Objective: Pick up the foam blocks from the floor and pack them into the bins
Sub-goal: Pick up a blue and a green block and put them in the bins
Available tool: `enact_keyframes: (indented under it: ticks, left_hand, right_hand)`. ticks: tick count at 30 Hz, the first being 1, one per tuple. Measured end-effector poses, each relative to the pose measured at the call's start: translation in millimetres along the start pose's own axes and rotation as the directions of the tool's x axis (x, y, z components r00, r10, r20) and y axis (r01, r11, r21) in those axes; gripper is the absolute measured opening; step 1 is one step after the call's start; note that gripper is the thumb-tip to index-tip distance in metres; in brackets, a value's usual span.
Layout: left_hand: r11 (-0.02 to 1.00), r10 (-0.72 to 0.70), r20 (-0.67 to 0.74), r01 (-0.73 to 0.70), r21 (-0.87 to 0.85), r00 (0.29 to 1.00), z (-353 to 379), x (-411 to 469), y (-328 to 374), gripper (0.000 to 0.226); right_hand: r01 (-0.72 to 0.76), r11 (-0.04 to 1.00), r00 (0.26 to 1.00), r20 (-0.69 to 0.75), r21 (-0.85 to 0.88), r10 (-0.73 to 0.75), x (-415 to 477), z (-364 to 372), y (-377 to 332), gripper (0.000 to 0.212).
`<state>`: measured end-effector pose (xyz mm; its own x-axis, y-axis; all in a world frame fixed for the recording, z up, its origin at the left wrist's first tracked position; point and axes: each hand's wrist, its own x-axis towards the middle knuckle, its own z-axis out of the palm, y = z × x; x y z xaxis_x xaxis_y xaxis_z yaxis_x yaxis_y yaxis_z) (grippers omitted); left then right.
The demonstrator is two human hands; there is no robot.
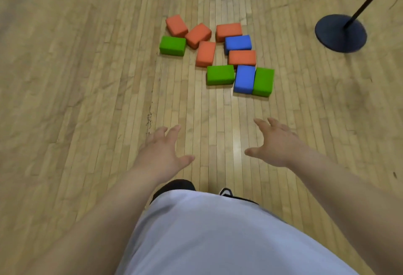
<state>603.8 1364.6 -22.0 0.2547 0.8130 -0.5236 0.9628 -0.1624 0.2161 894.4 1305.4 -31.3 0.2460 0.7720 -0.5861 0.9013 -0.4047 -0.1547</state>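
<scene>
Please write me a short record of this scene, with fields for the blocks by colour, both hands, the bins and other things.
floor: wooden, all blocks lie on it
orange blocks: five
green blocks: three
blue blocks: two
left hand: open, empty, short of the blocks
right hand: open, empty, short of the blocks
bins: not in view
black stand: right of the blocks

The person is wearing a pale shirt (218,231), white going toward light grey-blue, plain and smooth. The forearms (113,198) are showing bare, and the left hand (162,154) and right hand (277,146) as well. Under the shirt's edge two black shoes are peeking out: the left shoe (174,185) is looking plain, and the right shoe (226,191) is showing white marks on top.
</scene>
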Motion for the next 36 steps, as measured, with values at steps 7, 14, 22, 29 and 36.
enact_keyframes:
  ticks: [7,14,22,29,36]
  left_hand:
    - [0.999,0.041,0.044,-0.043,0.026,0.998,-60,146,47,0.096]
    - [0.967,0.168,0.197,-0.2,0.157,0.966,-127,336,106,0.097]
    - [0.836,0.342,0.303,-0.435,0.334,0.889,-197,514,219,0.105]
    - [0.865,0.237,0.362,-0.365,0.344,0.901,-176,635,304,0.11]
    - [0.899,0.174,0.404,-0.312,0.307,0.898,-89,776,358,0.121]
  right_hand:
    - [-0.031,0.999,0.999,0.01,0.027,0.031,128,-80,18,0.11]
    - [-0.101,0.993,0.991,0.095,0.052,0.096,261,-153,31,0.114]
    - [-0.22,0.97,0.97,0.134,0.107,0.205,394,-241,86,0.12]
    - [-0.133,0.988,0.973,0.199,0.073,0.116,540,-275,163,0.124]
    - [-0.074,0.997,0.942,0.327,-0.017,0.076,717,-233,236,0.135]
